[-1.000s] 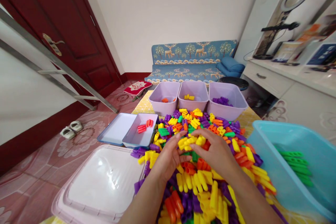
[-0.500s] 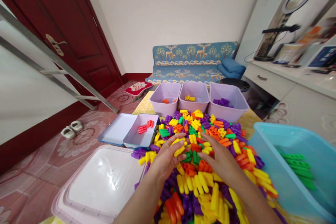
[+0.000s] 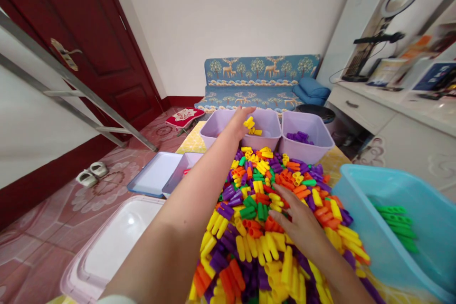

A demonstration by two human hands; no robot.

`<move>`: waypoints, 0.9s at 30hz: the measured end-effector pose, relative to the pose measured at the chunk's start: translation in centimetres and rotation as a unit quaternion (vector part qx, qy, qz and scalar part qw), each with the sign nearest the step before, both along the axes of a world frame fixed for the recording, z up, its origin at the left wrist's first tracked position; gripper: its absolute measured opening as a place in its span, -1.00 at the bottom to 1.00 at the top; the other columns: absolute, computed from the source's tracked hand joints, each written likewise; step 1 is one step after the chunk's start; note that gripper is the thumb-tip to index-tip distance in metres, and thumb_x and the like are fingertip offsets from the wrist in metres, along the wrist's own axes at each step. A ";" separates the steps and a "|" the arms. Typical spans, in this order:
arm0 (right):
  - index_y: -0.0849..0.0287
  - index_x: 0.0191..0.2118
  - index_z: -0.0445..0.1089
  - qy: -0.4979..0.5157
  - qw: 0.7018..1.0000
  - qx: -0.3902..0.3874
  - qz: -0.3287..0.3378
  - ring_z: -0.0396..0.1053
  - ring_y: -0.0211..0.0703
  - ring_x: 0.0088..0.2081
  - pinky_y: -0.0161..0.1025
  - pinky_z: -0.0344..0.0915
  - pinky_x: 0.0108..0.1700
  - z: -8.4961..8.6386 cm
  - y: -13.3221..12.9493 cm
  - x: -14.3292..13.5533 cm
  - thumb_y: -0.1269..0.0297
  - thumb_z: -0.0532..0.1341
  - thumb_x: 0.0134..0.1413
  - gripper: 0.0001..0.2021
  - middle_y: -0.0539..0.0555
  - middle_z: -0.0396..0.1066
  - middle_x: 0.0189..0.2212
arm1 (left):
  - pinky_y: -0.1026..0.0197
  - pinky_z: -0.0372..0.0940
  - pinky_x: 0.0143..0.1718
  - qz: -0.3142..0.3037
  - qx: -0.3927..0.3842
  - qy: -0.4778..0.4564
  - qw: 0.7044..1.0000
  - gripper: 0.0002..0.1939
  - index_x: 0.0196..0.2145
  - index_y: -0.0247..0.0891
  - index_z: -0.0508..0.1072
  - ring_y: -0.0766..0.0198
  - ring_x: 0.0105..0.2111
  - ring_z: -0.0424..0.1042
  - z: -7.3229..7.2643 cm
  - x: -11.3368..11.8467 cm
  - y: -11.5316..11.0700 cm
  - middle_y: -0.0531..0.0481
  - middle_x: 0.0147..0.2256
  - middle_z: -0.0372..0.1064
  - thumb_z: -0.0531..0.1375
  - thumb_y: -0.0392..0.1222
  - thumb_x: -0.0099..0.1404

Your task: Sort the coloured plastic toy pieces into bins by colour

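Yellow pieces (image 3: 250,124) drop from the open-fingered left hand (image 3: 239,121) above the middle purple bin (image 3: 263,140); right hand (image 3: 297,216) lies spread flat on the block pile (image 3: 270,228).

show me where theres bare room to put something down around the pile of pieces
The white tray left of the pile is bare, bordered by the small box and the big pale lid, also bare. The blue bin has bare floor beside its green pieces. Crowded: the pile under the right hand, and the middle purple bin, where the left hand reaches.
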State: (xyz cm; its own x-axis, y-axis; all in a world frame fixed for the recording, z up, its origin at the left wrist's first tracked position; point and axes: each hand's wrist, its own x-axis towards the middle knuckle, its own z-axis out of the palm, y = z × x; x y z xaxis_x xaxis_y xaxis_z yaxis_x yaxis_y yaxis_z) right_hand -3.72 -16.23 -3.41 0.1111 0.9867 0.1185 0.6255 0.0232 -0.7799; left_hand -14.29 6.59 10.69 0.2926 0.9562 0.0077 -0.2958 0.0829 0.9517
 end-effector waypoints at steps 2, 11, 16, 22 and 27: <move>0.11 0.20 0.15 0.033 0.999 0.021 0.003 0.17 -0.01 0.21 -0.04 0.34 0.06 -0.2 -0.3 -0.1 0.17 0.12 0.13 -0.49 0.20 0.13 0.23 | -0.17 0.00 0.19 -0.003 0.009 0.040 0.999 -0.51 0.09 -0.26 0.27 -0.01 0.21 0.11 -1.1 -1.0 -2.1 -0.17 0.13 0.21 0.21 -0.28 0.19; 0.00 0.03 0.36 -0.136 0.989 0.035 -0.046 0.32 0.05 0.08 0.04 0.29 0.10 0.1 -5.7 1.4 0.08 0.16 0.09 -0.62 0.12 0.38 0.05 | 0.05 0.16 0.14 -0.120 0.255 0.402 0.871 -0.61 0.01 -0.09 0.46 0.05 0.09 0.29 -7.7 -13.1 -18.4 -0.08 0.10 0.31 0.22 -0.20 0.19; 0.08 0.02 0.41 -0.228 0.973 -0.024 -0.026 0.35 0.08 0.05 0.07 0.28 0.09 0.8 -6.1 1.4 0.14 0.16 0.07 -0.61 0.13 0.42 0.00 | 0.02 0.25 0.06 -0.078 0.233 0.533 0.810 -0.59 0.04 -0.14 0.41 0.06 0.03 0.35 -10.5 -13.9 -20.9 -0.12 0.03 0.37 0.10 -0.29 0.24; 0.19 0.19 0.25 -0.262 0.962 -0.079 0.006 0.33 0.15 0.07 0.09 0.25 0.10 2.5 -3.0 -0.7 0.09 0.21 0.03 -0.40 0.21 0.38 0.06 | -0.01 0.30 0.03 -0.081 0.254 0.551 0.791 -0.54 0.13 -0.20 0.33 0.02 0.00 0.39 -11.2 -10.9 -19.4 -0.17 0.02 0.39 0.01 -0.29 0.28; 0.11 0.17 0.26 -0.240 0.965 -0.108 -0.001 0.37 0.12 0.04 0.05 0.29 0.01 3.3 -1.9 -0.5 -0.02 0.02 0.19 -0.49 0.18 0.38 0.08 | -0.01 0.27 0.06 -0.089 0.265 0.539 0.795 -0.49 0.20 -0.17 0.23 0.01 0.02 0.39 -11.0 -9.5 -18.2 -0.18 0.07 0.35 0.05 -0.23 0.28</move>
State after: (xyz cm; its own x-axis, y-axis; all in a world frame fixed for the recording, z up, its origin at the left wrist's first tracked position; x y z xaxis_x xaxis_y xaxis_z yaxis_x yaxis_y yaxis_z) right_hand -4.18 -18.16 -0.13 0.0973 0.9939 -0.0524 0.9152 -0.1101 -0.3876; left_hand -23.76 -11.59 -0.32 0.5320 0.8453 0.0494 0.6863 -0.4647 0.5596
